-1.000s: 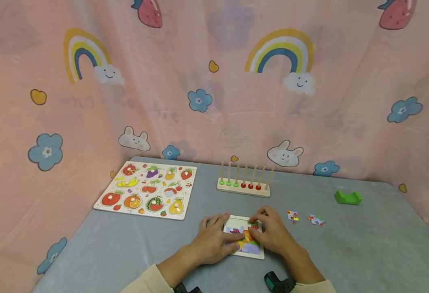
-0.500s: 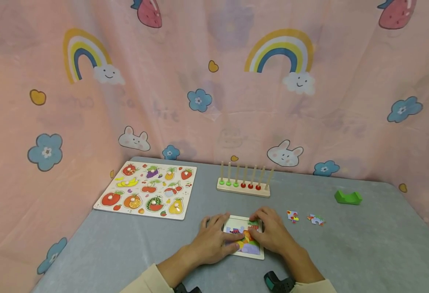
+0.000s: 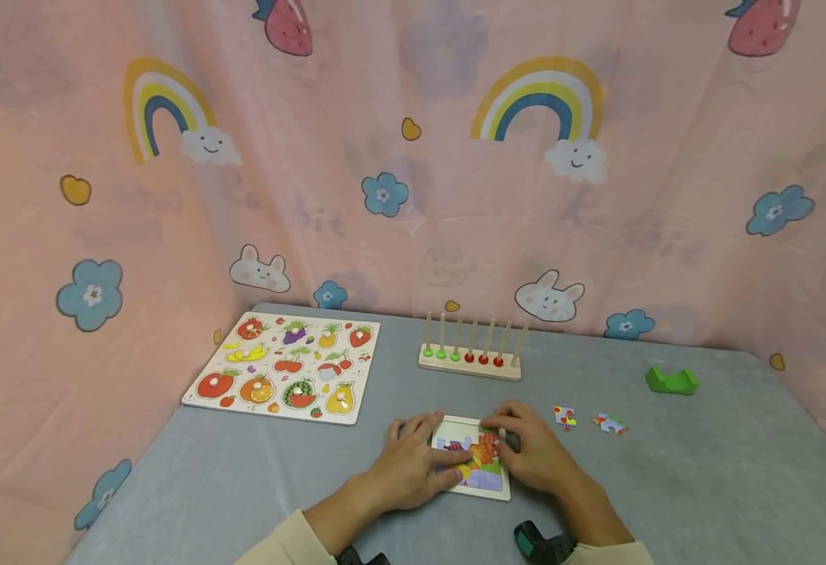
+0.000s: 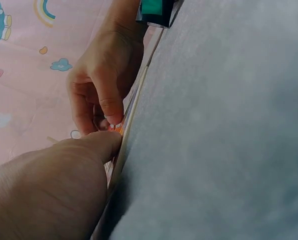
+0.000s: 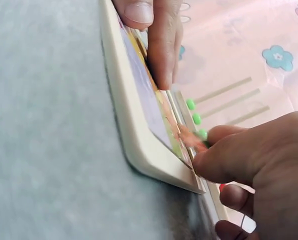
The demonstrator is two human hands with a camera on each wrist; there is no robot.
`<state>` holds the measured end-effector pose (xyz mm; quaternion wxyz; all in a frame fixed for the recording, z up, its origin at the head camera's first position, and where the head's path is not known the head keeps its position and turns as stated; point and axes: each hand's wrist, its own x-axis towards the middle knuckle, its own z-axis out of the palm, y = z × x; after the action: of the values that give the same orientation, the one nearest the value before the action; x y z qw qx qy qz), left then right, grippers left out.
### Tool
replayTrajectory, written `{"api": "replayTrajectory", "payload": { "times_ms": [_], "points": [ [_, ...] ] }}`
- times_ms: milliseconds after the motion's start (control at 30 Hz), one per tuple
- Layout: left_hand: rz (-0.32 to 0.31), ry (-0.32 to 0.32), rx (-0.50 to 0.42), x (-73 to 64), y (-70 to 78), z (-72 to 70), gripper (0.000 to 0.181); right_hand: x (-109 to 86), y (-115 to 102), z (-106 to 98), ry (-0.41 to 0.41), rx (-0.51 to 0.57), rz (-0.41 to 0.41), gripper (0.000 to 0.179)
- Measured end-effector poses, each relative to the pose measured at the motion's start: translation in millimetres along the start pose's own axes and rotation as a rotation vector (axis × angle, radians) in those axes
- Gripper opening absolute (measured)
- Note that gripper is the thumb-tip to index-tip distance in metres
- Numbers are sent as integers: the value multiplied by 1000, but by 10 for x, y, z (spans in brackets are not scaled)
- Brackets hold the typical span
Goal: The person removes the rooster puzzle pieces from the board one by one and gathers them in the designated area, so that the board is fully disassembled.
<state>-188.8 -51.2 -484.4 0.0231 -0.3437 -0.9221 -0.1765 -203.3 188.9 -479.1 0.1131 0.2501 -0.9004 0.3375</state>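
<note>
A small jigsaw puzzle in a pale wooden frame (image 3: 479, 495) lies on the table, with colourful pieces fitted in its lower part and bare wood at its upper left. My left hand (image 3: 404, 467) rests on it from the left, index finger and thumb stretched over the pieces. At the frame's upper right, my right hand (image 3: 538, 453) pinches an orange-red puzzle piece (image 5: 190, 137) between thumb and index finger. In the right wrist view that piece is tilted up at the frame's edge, partly hidden by the fingers.
Two loose puzzle pieces (image 3: 564, 417) lie to the right of the frame. Behind stands a wooden peg counter (image 3: 469, 367) with green and red beads. A fruit knob puzzle (image 3: 282, 369) lies at the back left, a green curved block (image 3: 671, 382) at the back right.
My right hand has shifted slightly to the right, and its fingers have changed position on the piece, of which more orange-red now shows. My left hand has stayed in place.
</note>
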Motion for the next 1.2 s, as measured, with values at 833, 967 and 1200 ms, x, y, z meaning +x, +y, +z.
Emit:
{"api": "replayTrajectory", "payload": {
  "times_ms": [833, 967, 1200],
  "points": [
    [22, 40, -13, -20, -20, 30, 33, -17, -162, -601, 195, 26, -3, 38],
    [11, 38, -11, -9, -18, 29, 33, -61, -128, -737, 214, 25, 18, 39],
    [7, 23, -17, -12, -14, 18, 33, -175, 10, -988, 250, -1, 15, 43]
  ]
}}
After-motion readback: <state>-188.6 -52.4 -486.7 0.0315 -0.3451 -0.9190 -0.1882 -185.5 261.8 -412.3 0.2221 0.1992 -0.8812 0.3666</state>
